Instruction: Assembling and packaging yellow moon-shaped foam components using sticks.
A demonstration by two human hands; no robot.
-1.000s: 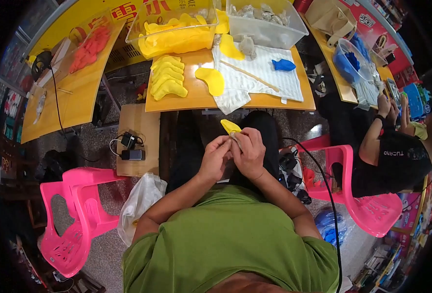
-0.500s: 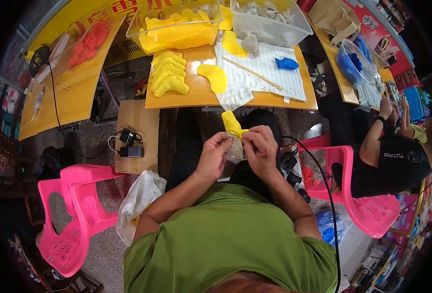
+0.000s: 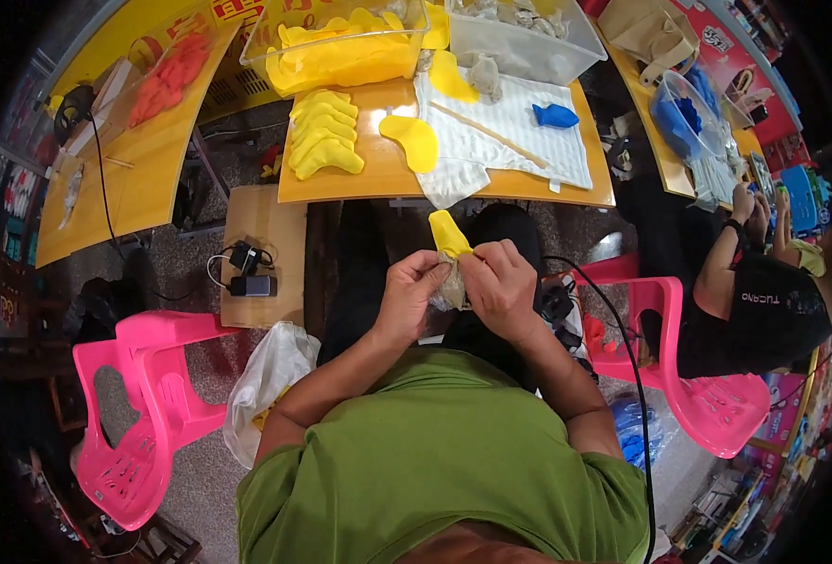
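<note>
Above my lap, a small yellow fabric piece [image 3: 449, 233] points up toward the table, its lower end between my two hands. A translucent plastic bag with greyish contents [image 3: 452, 289] hangs just below it. My left hand [image 3: 410, 293] is closed, thumb and fingers pinching the bag where it meets the yellow piece. My right hand [image 3: 500, 287] is closed on the lower right edge of the yellow piece. The fingers hide whether the bag's top goes inside the fabric. On the table ahead lie a curved flat yellow piece [image 3: 410, 143] and a row of overlapping yellow pieces [image 3: 326, 141].
A wooden table [image 3: 364, 190] carries a white cloth [image 3: 528, 155], a thin stick [image 3: 491, 134], a blue fish-shaped piece [image 3: 555, 116], a bin of yellow pieces [image 3: 341, 73] and a bin of clear bags [image 3: 528, 58]. Pink chairs [image 3: 167, 376] flank me. A co-worker [image 3: 763, 301] sits right.
My right hand has shifted slightly left and its grip on the yellow piece has changed. The yellow piece stands straighter, and its small tip at the right no longer shows.
</note>
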